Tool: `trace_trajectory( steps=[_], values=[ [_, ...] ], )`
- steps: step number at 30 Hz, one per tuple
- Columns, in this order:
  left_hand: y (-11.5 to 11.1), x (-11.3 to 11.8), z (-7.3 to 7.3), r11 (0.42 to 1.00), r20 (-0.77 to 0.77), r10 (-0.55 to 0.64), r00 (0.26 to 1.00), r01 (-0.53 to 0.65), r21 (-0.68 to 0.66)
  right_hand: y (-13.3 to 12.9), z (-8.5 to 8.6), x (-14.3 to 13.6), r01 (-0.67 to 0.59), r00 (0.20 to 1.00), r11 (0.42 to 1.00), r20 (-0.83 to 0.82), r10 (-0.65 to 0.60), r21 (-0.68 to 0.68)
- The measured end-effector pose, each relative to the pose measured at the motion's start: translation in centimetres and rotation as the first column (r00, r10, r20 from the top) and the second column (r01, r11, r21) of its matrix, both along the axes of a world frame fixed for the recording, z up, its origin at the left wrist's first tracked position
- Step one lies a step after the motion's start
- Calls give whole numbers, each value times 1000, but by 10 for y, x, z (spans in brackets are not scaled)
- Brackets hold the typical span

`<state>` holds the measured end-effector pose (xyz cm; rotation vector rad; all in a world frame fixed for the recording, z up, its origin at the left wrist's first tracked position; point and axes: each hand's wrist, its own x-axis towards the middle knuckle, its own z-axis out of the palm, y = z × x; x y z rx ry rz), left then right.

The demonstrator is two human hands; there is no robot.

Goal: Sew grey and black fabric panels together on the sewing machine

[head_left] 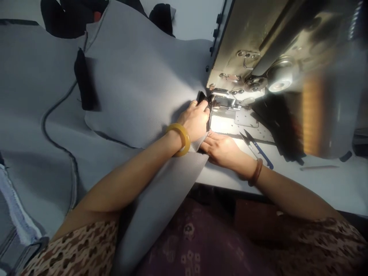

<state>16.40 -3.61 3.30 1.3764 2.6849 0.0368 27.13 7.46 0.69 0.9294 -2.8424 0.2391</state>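
Observation:
Grey fabric (pixel 135 76) spreads over the table and runs up to the presser foot of a sewing machine (pixel 230 69). My left hand (pixel 196 120) presses on the fabric close to the needle area, fingers bent over a black strip (pixel 201 96) along its edge. Just below it, my right hand (pixel 222 149) pinches the near edge of the same fabric, thumb and fingers closed. The tip of the needle is hard to make out behind the foot.
Blue-handled thread snips (pixel 258 149) lie right of my right hand. Black fabric pieces (pixel 278 122) rest beside the machine bed. A blurred grey and orange object (pixel 324 111) stands at the right. Black cloth (pixel 64 17) lies at the back left.

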Motion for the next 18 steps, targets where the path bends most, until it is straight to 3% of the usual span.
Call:
trace_trajectory(
  steps=[8,13,18],
  values=[
    [2,-10,2,998,20,49,999,-49,35,5,-3,-9,57,993,998,99,-60,33],
    [-34,15,23,972,169,-174,970,198,-131,-1,-3,4,36,999,999,-31,-35,22],
    [-57,31,27,955,89,-218,972,232,-185,-8,1,16,50,998,998,-46,-49,36]
  ],
)
